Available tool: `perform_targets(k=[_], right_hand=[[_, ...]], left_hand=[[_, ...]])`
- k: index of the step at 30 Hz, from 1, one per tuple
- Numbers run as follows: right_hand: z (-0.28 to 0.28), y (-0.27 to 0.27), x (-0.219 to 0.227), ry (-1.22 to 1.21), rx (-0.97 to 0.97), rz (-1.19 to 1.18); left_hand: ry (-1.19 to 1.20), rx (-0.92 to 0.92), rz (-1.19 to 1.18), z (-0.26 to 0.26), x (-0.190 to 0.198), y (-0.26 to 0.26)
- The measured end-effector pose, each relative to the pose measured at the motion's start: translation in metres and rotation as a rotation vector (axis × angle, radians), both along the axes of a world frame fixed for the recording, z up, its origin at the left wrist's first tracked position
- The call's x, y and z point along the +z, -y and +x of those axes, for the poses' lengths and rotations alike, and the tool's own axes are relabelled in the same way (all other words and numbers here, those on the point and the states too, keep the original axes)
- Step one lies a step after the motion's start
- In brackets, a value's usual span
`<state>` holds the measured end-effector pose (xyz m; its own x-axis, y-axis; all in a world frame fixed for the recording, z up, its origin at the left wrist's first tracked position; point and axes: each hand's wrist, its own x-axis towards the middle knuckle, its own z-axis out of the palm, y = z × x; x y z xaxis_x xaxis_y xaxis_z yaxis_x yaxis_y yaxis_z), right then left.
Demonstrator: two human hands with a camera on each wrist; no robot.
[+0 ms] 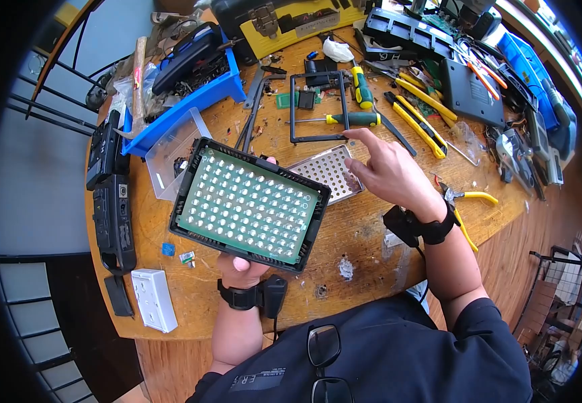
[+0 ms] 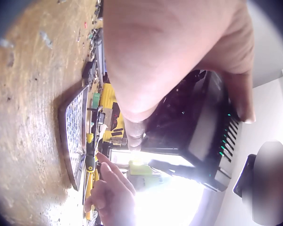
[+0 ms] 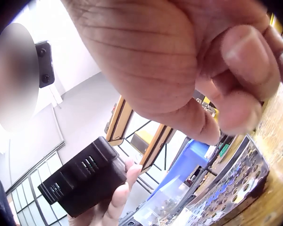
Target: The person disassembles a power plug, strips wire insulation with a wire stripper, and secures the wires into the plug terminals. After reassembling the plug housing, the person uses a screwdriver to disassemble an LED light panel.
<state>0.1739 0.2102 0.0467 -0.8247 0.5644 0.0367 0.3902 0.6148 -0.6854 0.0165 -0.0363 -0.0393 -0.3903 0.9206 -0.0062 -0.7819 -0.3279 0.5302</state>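
Here, black casing; LED board inside

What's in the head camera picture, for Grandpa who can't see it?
A person's left hand holds a black rectangular plastic case with a green circuit board covered in round lights. The right hand, index finger extended, is near a thin black rectangular frame and a silver metal tray full of holes, above a cluttered brown wooden table.

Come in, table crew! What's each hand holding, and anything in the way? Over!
Left hand: holding black rectangular light panel, green LED board showing. Right hand: holding nothing. Nearby: silver perforated metal tray, thin black rectangular frame, maybe in the way.
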Motion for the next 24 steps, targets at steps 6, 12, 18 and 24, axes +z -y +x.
perform_targets(k=[6,12,18,24], right_hand=[[-0.003,0.003,0.014,-0.131,0.121,-0.614],[-0.003,0.017,0.014,-0.276,0.458,-1.059],[-0.007,0.019,0.011,-0.254,0.324,-0.945],[-0.004,0.01,0.013,-0.491,0.129,-0.948]], left_hand=[[-0.078,-0.025,-0.007,0.007,0.009,-0.003],[-0.4,0.097,-0.205,0.006,0.008,0.004],[-0.62,0.206,-0.166,0.038,0.067,-0.042],[-0.536,0.052,-0.305,0.022,0.047,-0.018]])
